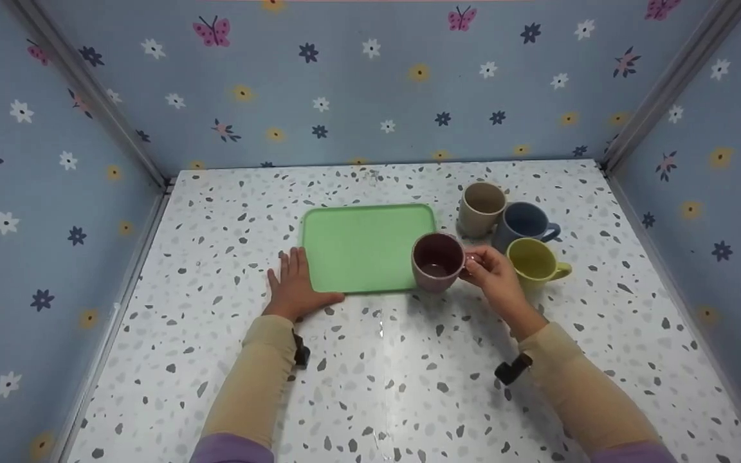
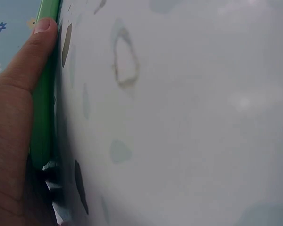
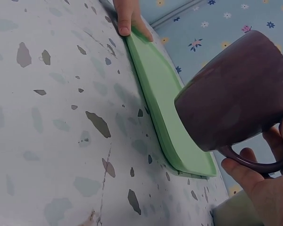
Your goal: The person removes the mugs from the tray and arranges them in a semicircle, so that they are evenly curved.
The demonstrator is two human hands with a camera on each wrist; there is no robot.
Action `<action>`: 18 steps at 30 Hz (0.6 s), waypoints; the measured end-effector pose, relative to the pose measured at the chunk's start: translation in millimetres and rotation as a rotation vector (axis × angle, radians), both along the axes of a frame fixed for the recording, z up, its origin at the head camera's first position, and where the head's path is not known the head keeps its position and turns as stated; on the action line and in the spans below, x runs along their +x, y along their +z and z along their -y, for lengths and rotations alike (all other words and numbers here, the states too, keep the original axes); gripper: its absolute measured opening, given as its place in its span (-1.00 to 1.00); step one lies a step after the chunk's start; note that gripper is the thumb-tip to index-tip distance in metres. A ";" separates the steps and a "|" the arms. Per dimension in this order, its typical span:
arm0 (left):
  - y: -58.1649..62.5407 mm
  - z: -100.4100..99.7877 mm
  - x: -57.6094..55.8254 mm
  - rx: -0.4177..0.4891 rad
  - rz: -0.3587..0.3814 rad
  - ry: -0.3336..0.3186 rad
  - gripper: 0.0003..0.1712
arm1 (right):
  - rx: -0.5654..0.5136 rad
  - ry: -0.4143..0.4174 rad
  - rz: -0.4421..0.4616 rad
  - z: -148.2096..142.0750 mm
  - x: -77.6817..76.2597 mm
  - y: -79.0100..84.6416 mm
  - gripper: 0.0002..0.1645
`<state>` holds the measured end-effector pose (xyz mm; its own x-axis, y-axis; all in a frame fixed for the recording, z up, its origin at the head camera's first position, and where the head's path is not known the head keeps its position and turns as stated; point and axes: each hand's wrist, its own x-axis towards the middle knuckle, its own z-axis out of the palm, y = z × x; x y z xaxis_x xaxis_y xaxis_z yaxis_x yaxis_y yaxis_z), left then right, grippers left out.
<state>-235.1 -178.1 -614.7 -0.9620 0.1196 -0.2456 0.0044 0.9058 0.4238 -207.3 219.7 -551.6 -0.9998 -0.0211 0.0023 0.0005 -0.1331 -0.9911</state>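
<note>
A plum-coloured mug (image 1: 437,262) is held by its handle in my right hand (image 1: 498,283). It hangs upright over the front right corner of a light green tray (image 1: 364,247), and the right wrist view has its base raised off the table. My left hand (image 1: 294,286) rests at the tray's front left corner with fingers straight, the thumb along the front edge. In the left wrist view that thumb (image 2: 30,59) touches the tray's green side (image 2: 43,113). Just beyond my right hand stand a yellow mug (image 1: 533,262), a blue mug (image 1: 525,222) and a beige cup (image 1: 482,209).
The white speckled table (image 1: 370,379) spreads out in front of the tray. Blue panels with flowers and butterflies (image 1: 357,83) close off the back and both sides. A dark wrist camera (image 1: 513,368) sits on the right sleeve.
</note>
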 end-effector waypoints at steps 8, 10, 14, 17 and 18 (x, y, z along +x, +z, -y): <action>-1.7 -0.1 -0.4 0.006 -0.001 -0.001 0.73 | 0.052 -0.014 0.011 -12.5 10.1 -1.1 -0.86; -1.6 0.1 -0.1 0.009 -0.003 0.001 0.73 | 0.067 -0.021 0.019 -15.6 13.2 -1.2 -0.84; -0.5 0.0 0.0 0.014 -0.003 0.003 0.72 | 0.083 -0.045 0.028 -21.2 19.2 -2.0 -0.82; 0.3 -0.3 -0.1 0.008 0.004 0.003 0.72 | 0.073 -0.066 0.018 -24.7 24.1 -3.4 -0.81; 0.6 -0.4 0.0 0.007 0.004 0.003 0.72 | 0.065 -0.074 0.014 -25.7 25.6 -4.0 -0.81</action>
<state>-235.1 -177.7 -614.1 -0.9612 0.1187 -0.2491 0.0000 0.9028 0.4302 -181.7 245.4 -555.6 -0.9985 0.0529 -0.0106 0.0069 -0.0689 -0.9976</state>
